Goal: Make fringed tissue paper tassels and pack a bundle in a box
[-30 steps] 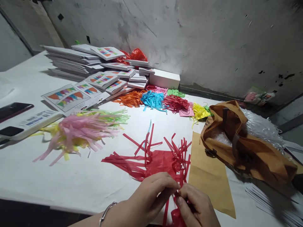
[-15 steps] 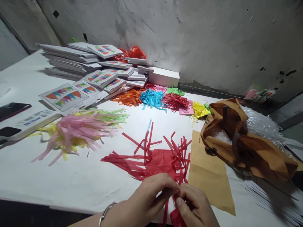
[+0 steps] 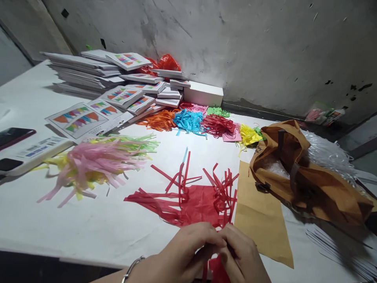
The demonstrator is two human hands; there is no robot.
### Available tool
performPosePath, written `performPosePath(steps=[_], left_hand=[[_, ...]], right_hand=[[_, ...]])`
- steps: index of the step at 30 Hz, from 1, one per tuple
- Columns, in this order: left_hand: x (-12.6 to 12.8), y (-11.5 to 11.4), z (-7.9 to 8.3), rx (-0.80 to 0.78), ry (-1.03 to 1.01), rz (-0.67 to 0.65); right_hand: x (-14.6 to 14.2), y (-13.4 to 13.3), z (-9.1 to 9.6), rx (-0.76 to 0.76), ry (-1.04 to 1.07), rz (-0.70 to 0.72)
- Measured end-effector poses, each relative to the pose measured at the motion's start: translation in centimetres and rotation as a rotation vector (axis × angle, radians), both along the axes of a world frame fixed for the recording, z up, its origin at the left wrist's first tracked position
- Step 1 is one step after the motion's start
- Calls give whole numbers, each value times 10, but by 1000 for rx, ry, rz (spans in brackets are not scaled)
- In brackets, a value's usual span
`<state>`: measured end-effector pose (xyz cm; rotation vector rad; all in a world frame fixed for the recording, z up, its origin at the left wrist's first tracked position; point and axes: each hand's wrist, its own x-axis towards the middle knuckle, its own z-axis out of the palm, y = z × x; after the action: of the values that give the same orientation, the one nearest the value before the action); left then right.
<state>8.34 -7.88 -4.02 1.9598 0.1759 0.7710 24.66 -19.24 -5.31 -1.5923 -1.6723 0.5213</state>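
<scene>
My left hand (image 3: pixel 196 247), with a bracelet at the wrist, and my right hand (image 3: pixel 241 251) meet at the front edge of the table. Both are closed, fingertips pressed together on a piece of red tissue paper (image 3: pixel 218 270) that hangs below them. Exactly how the fingertips grip it is hidden. Just beyond my hands lies a red fringed tissue paper sheet (image 3: pixel 198 202), its cut strips spread left, right and upward. A thin light-blue strip (image 3: pixel 185 154) rests at its far side.
Pink, yellow and green tissue fringes (image 3: pixel 94 159) lie left. Coloured fringe bundles (image 3: pixel 188 121) line the back near stacked printed cards (image 3: pixel 123 96). Brown paper (image 3: pixel 262 216) and an open brown bag (image 3: pixel 306 177) are right. A phone (image 3: pixel 16 137) and white box (image 3: pixel 35 153) sit far left.
My hands have drawn closer together, and the right fingers have folded in over the red tissue paper. The view has shifted slightly; the things on the table stay put.
</scene>
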Motion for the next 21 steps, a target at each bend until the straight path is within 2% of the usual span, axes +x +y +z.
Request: performPosePath(steps=[5,11,14,21], left_hand=[[1,0,-9,-123,-41,140],[6,-4,-14,-244,-40,120],[8,-5,-13,-224,-39,130],[3,-6,-10,-52,-44,147]], right_hand=[[-2,-7,-3,78,67,-131],[-13,-3,-4,147,101,-164],[-17,0,-5,161,114,-196],[-13,-3,-10,65,113,-131]])
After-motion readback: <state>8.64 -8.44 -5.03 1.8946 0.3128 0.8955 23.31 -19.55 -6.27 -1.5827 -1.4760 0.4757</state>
